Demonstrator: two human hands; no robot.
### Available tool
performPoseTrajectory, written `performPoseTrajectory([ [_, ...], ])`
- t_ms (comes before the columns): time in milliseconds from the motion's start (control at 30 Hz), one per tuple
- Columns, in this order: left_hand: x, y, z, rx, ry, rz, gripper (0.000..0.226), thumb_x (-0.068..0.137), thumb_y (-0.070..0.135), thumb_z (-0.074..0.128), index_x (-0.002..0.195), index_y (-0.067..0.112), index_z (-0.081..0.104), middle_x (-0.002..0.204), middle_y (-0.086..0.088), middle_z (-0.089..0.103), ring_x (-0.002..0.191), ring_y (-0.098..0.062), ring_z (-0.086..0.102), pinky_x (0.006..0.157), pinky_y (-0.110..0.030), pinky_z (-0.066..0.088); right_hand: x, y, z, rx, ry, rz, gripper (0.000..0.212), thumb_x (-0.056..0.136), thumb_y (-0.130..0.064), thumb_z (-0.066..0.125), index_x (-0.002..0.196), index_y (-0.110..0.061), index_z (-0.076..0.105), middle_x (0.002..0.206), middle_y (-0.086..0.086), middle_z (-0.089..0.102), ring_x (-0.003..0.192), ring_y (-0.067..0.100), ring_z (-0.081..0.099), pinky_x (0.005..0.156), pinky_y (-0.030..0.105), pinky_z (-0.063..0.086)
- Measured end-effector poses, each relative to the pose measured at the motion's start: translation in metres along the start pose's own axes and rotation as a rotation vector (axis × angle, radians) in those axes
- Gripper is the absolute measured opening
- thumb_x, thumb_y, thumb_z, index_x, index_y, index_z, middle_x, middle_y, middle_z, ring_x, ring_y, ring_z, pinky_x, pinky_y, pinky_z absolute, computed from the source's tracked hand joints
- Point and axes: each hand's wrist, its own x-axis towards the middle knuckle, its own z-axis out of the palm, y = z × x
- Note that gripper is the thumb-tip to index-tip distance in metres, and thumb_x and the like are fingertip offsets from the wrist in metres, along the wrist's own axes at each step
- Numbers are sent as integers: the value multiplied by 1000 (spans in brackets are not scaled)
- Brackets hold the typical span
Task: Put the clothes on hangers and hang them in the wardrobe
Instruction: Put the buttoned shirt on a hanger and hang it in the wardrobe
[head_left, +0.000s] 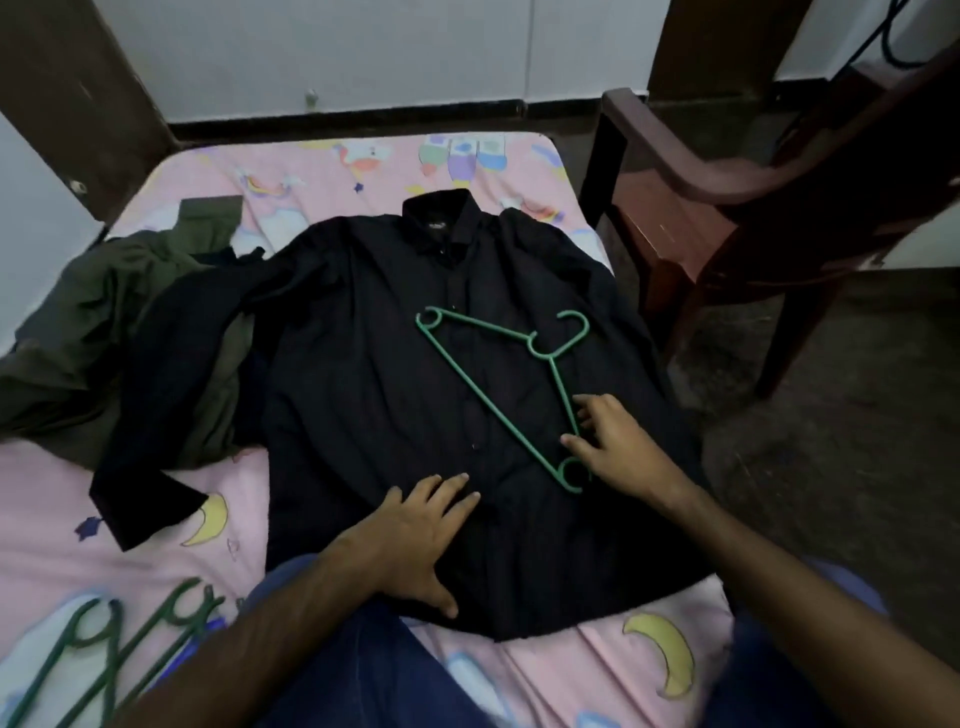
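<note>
Black and buttoned up the front, the shirt (395, 374) lies flat on the pink bed sheet (582, 670), collar toward the far wall. A small pale label sits inside the collar, but its writing is too small to read. On the shirt's chest, right of the button line, rests a green hanger (498, 405), its hook pointing toward the shirt's right edge.

The right hand (618, 447) lies on the shirt at the hanger's near corner, fingers spread and touching the green frame without curling round it. The left hand (421, 540) presses flat on the shirt's lower front, fingers straight, holding nothing.

Left of the shirt, an olive-green garment (93, 332) is heaped on the bed, and the shirt's sleeve (150, 405) trails over it. Below and left of the shirt, near the sheet's corner, lie more green hangers (104, 654). Right of the shirt, beside the bed, stands a dark wooden chair (737, 208). The sheet is printed with yellow moons and cartoon figures; no words can be read.
</note>
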Motion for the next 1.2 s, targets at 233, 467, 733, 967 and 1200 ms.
performPoseTrajectory([
  [233,-18,62,23,407,77,-160,106,90,54,58,157,2,-7,151,-15,18,134,-45,28,101,-68,32,-118,5,15,-621,-365,-151,114,64,-86,24,160,-35,-13,164,2,-27,155,24,-18,123,53,-1],
  [467,-8,73,31,570,198,-134,51,102,12,40,148,-1,22,132,-23,35,106,-46,56,90,-63,46,-135,0,24,-825,-239,-145,81,93,-50,42,162,-28,6,169,15,1,154,38,10,119,61,21],
  [733,-48,-4,-28,483,282,-210,31,97,13,47,128,19,45,123,-4,55,109,-29,61,84,-40,48,-108,19,-28,-821,-107,-229,51,87,-28,66,136,-23,52,129,4,54,114,28,55,83,43,51],
  [967,-121,4,-77,349,70,-21,38,92,32,52,130,29,52,117,-4,67,108,-27,64,80,-37,47,-122,-21,-54,-817,-317,-359,52,89,-24,56,140,-28,47,118,7,69,106,30,65,77,35,44],
  [1200,-161,71,-59,100,-202,162,54,79,14,53,129,33,55,114,-8,69,105,-30,63,86,-37,48,-195,-40,-48,-920,-703,-355,33,89,-35,60,110,-9,61,114,20,66,104,44,63,88,45,50],
])
